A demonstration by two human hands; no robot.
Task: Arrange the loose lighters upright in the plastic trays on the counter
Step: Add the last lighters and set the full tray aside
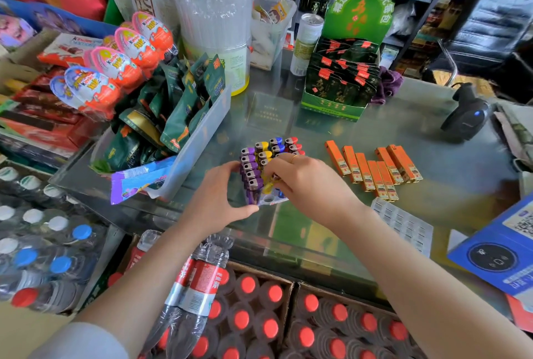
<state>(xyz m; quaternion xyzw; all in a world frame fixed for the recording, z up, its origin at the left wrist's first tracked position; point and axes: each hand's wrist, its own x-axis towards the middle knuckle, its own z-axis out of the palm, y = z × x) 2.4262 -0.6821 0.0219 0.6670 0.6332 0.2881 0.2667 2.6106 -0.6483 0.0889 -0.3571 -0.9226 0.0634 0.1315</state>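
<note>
on the glass counter (317,133), mid-front, clear plastic tray (269,200) w/ purple, yellow, blue & red lighters (253,168) standing upright. left hand (219,200) curls round tray's near-left corner; right hand (305,182) pinches a yellow lighter (271,184) over the tray. orange lighters (375,169) lie flat just to the right.

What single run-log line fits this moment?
left hand: steadies clear plastic lighter tray | right hand: pinches yellow lighter | orange lighters: loose

The right hand (302,185) hides much of the tray (269,200) and its lighters (253,168)
</note>
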